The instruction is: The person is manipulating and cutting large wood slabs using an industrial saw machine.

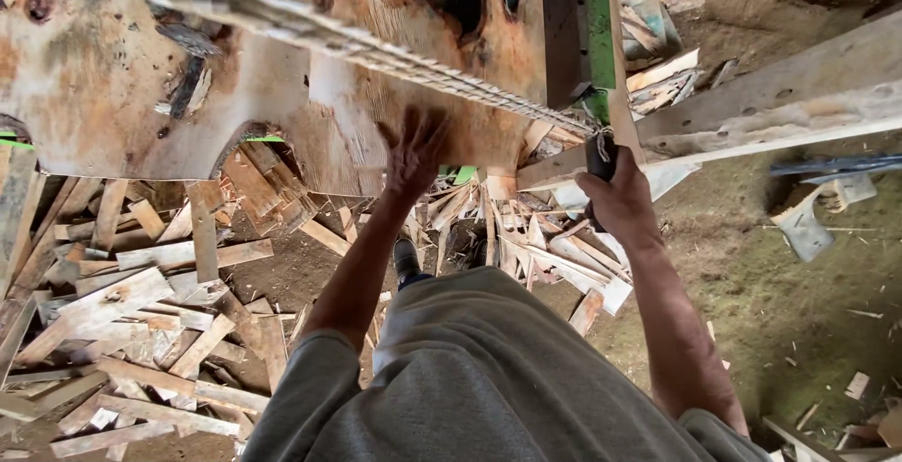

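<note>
Head view: the left hand (414, 154) was pressed flat, fingers (425, 128) spread wide, against the lower edge of a large wooden slab (235, 77). The right hand (615, 201) was closed, fingers wrapped around a dark handle (601, 156) at the slab's right corner, beside a saw blade (376, 48). Wood offcuts (141, 312) were strewn over the floor (799, 283).
</note>
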